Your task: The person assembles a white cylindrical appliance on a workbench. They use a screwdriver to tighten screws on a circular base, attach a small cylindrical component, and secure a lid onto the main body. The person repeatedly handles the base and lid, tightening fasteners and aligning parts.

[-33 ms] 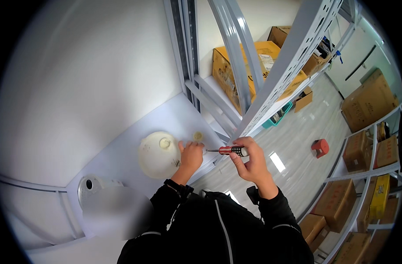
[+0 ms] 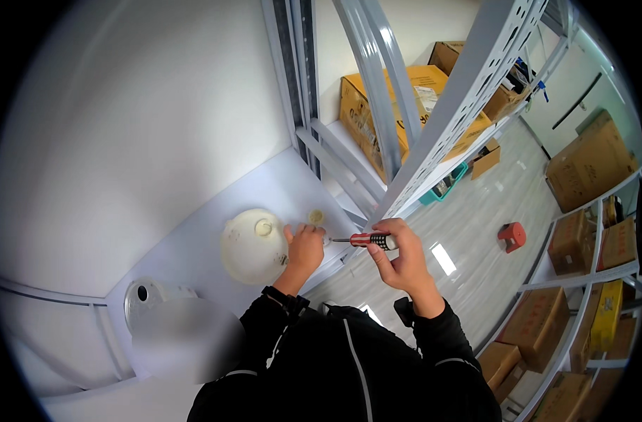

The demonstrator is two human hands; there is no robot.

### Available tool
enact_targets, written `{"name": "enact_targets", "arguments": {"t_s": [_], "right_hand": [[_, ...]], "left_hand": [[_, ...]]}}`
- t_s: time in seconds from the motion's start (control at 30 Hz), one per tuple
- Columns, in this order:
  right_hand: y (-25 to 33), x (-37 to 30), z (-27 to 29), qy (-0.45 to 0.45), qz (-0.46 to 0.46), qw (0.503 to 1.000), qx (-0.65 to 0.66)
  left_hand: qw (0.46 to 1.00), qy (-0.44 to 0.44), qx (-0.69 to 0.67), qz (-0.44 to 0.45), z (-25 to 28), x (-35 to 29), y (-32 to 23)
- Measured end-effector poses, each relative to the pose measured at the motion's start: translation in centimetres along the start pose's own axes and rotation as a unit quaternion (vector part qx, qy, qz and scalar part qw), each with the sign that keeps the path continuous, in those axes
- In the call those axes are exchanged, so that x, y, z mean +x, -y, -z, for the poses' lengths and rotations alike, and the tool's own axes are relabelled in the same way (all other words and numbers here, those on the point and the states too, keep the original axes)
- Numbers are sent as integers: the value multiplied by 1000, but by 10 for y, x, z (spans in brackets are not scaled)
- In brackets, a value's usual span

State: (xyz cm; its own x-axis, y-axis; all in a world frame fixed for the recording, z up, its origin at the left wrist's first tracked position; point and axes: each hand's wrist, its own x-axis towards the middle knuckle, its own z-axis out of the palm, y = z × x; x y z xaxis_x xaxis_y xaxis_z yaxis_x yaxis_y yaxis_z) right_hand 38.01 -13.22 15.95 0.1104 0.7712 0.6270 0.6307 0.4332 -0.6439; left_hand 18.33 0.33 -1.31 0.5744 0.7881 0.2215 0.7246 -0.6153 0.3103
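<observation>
My right hand [image 2: 403, 263] grips the red, white and black handle of a screwdriver [image 2: 373, 241], its thin shaft pointing left. Close to the shaft's tip, my left hand [image 2: 305, 250] has its fingers curled round a small pale thing [image 2: 326, 241] that is mostly hidden. Partly behind that hand is a whitish round dish [image 2: 240, 261] with dark specks and a small cream-coloured round piece [image 2: 263, 227] in it. Just beyond my left fingers sits a small yellowish round piece [image 2: 316, 216] on the white shelf [image 2: 208, 228].
A white roll [image 2: 139, 299] with a dark core hole stands at the left, partly blurred out. The slotted metal rack post [image 2: 461, 105] rises just beyond my right hand. Yellow carton [image 2: 359, 116], red stool [image 2: 511, 237] on the floor, brown boxes [image 2: 532, 327] on shelves at right.
</observation>
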Motion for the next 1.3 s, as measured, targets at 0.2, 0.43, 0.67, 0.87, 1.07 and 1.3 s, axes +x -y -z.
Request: {"name": "enact_targets", "arguments": {"t_s": [0.2, 0.43, 0.67, 0.87, 1.07, 1.3], "right_hand": [[-7, -1, -4, -24, 4, 999, 33], [-13, 7, -31, -30, -41, 996, 75], [-49, -8, -82, 98, -143, 985, 14], [-71, -36, -136, 137, -96, 986, -6], [-69, -52, -177, 195, -41, 980, -24], [-65, -71, -222, 302, -1, 934, -190]], "left_hand": [[995, -94, -13, 43, 20, -13, 7], [989, -31, 45, 141, 46, -65, 20], [983, -53, 63, 162, 27, -95, 41], [985, -88, 55, 136, 49, -113, 46], [980, -158, 12, 122, 71, -139, 57], [957, -236, -97, 141, 110, -164, 51]]}}
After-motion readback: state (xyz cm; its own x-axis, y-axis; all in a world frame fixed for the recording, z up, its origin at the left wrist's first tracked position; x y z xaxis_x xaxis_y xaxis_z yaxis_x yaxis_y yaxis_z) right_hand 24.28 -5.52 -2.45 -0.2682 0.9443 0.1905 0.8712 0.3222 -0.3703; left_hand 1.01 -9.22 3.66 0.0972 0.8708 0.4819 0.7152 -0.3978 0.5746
